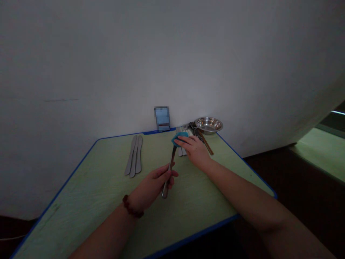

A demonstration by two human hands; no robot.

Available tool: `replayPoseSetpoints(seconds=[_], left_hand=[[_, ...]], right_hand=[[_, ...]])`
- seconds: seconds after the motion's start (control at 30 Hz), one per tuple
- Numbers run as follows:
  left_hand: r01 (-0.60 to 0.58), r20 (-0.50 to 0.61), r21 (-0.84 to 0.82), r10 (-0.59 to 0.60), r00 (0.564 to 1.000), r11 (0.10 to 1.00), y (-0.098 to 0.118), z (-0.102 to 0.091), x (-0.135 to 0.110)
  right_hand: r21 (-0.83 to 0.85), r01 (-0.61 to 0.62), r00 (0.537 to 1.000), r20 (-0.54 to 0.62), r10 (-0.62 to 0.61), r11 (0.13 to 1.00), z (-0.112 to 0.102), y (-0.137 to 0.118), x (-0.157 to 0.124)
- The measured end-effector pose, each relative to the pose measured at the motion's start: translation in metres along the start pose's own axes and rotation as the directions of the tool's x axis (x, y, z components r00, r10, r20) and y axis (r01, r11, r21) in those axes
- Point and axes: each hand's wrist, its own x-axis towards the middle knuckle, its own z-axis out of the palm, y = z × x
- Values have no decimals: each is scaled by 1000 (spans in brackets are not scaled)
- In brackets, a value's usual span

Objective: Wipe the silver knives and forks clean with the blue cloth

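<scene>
Wiping step, we judge: our left hand (pixel 154 184) grips the metal utensil (pixel 173 157), its far end against the blue pad (pixel 176 140) held in our right hand (pixel 197 151); next stroke calls for steadiness.

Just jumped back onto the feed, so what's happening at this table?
A person's left hand grips the handle of a metal utensil, while the right hand holds a blue pad against its upper end, hiding that end. Three knives lie side by side on the table, left of the hands. Beyond the right hand are forks and brown sticks, with a metal bowl at the far right corner.
</scene>
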Motion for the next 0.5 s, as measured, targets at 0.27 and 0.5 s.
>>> replayPoseSetpoints(seconds=[0.27, 0.5], left_hand=[[21, 15, 14, -21, 1000, 1000, 0, 2, -2], [12, 49, 120, -18, 999, 993, 3, 4, -5]], right_hand=[[-9, -66, 998, -3, 66, 998, -1, 6, 1], [6, -99, 994, -44, 99, 995, 1, 11, 0]])
